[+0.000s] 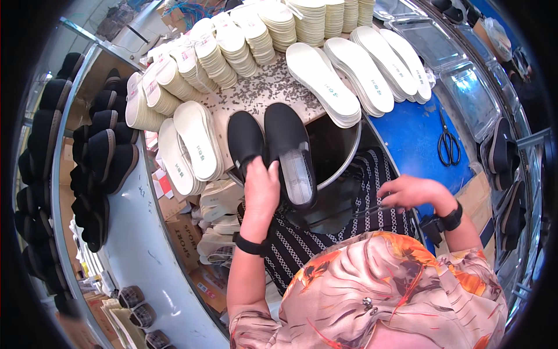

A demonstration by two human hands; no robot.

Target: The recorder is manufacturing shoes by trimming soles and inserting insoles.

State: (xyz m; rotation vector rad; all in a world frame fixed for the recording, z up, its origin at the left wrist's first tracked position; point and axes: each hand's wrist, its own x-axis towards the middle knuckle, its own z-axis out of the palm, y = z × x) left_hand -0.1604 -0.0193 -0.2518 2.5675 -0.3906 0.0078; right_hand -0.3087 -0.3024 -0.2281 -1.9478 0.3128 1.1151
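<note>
Two black slip-on shoes lie side by side, toes away from me, at the edge of the work table. My left hand (263, 189) grips the left shoe (245, 136) at its opening, fingers inside and thumb on the side toward the other shoe. In the right shoe (286, 131) a pale grey insole (296, 177) shows. Out to the right, over my lap, my right hand (407, 192) is curled and slightly blurred. From its fingers a thin dark strip (372, 213) runs left; its kind is unclear.
White insole stacks (203, 139) flank the shoes, with more insole stacks (215, 52) behind. Small grey bits (256, 93) litter the table. Black-handled scissors (449, 145) lie on a blue surface (401, 131). Black shoes (104, 151) crowd the left rack.
</note>
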